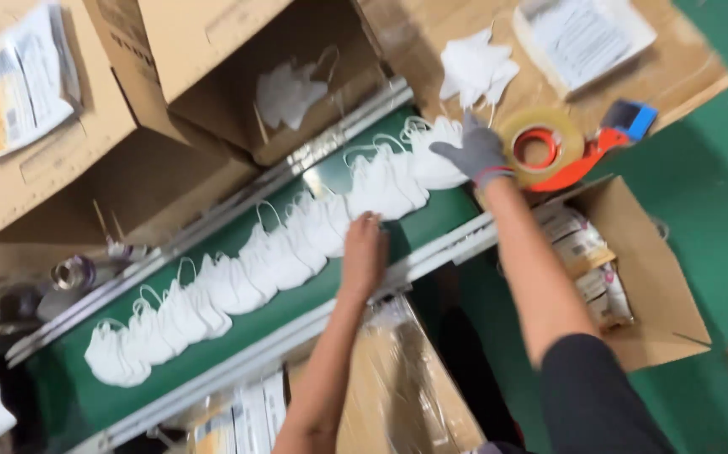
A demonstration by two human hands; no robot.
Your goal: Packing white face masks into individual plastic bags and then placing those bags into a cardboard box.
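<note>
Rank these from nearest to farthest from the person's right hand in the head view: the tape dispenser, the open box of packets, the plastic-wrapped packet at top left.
From the gloved right hand:
1. Tape dispenser, just beside it.
2. Open box of packets, below, lower right.
3. Plastic-wrapped packet, far top left.

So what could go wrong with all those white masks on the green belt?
The right hand reaches over the far end of the row of masks, so it might knock some off the green belt. The left hand presses on the row's middle and could crush or shift masks. The tape dispenser sits close by and might snag ear loops.
</note>
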